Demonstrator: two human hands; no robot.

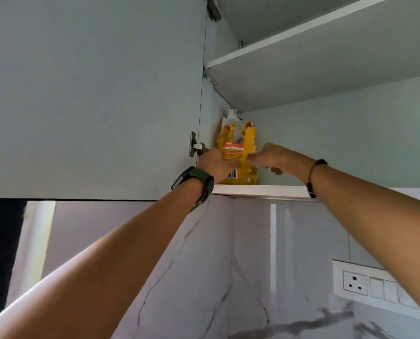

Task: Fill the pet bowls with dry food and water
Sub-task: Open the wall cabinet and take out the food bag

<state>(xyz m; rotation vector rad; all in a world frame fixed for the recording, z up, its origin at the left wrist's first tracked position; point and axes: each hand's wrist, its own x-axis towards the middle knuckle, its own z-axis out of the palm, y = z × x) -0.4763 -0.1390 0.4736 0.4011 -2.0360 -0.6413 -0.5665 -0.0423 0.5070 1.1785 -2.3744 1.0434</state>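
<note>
A yellow bag of dry pet food point(238, 145) stands on the lowest shelf point(260, 190) of an open wall cabinet, in its left corner. Its crumpled top is folded open. My left hand point(215, 162) grips the bag's left side; a dark green watch sits on that wrist. My right hand point(275, 157) holds the bag's right side, fingers closed on it, with a beaded bracelet on the wrist. No pet bowls are in view.
The open cabinet door point(94, 94) hangs at the left, with a hinge point(196, 148) beside my left hand. An upper shelf point(301, 37) runs above the bag. Below are a marble-patterned wall point(240, 265) and a socket panel point(365, 282) at the right.
</note>
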